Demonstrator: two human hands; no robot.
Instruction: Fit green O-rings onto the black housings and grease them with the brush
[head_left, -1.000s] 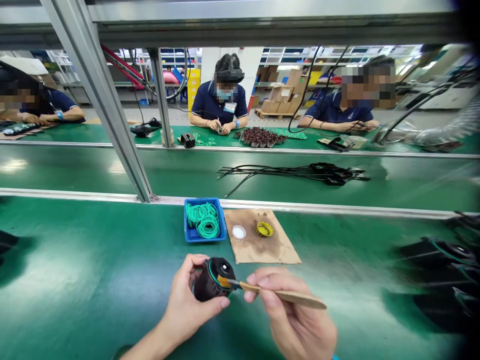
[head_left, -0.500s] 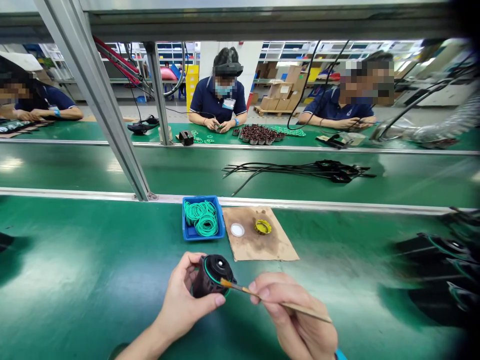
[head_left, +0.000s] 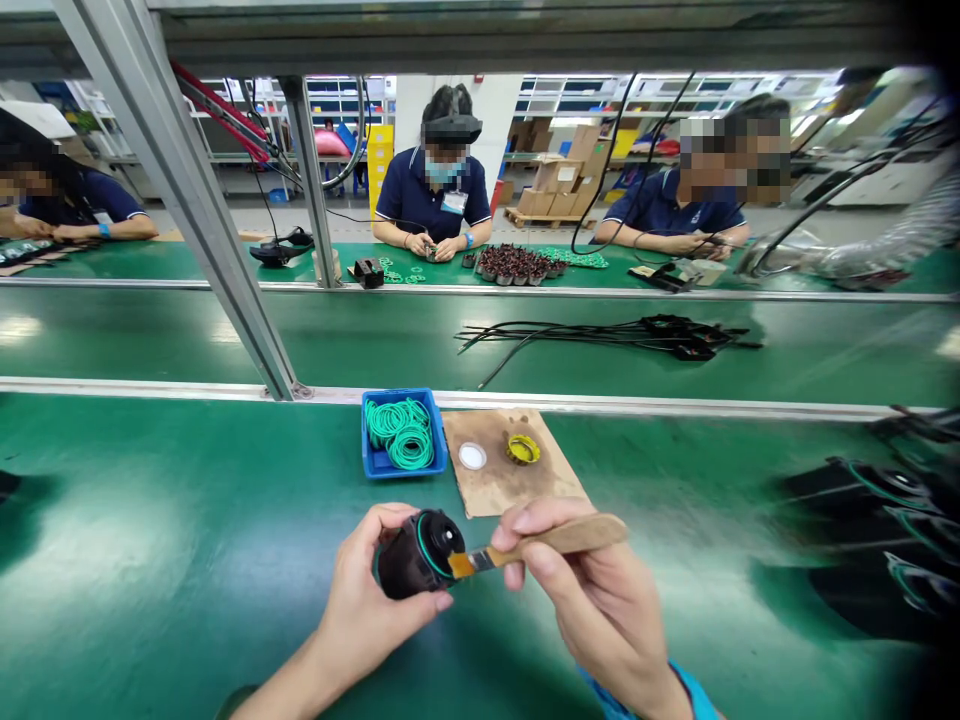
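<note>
My left hand (head_left: pixel 367 580) is closed round a black cylindrical housing (head_left: pixel 405 572), tilted with its capped end toward the right. A green ring (head_left: pixel 429 548) circles that end. Between the fingers and thumb of my right hand (head_left: pixel 592 590) is a flat paintbrush (head_left: pixel 559 540) with a wooden handle. Its orange bristles meet the housing's rim near the ring. Beyond my hands, a stained cardboard sheet (head_left: pixel 480 490) carries a white round lid (head_left: pixel 472 456) and a yellow-rimmed shallow cap (head_left: pixel 523 449).
A blue bin (head_left: pixel 405 472) of green rings stands left of the cardboard. Several black housings (head_left: pixel 862 490) sit at the right. Black cables (head_left: pixel 570 330) lie on the belt beyond a metal rail (head_left: pixel 637 405). A slanted metal post (head_left: pixel 202 210) rises at left. Co-workers sit opposite.
The housing has tipped further to the right in my left hand. My right hand has turned the brush, so its handle lies higher and its broad side shows. Cables on the belt have shifted slightly right.
</note>
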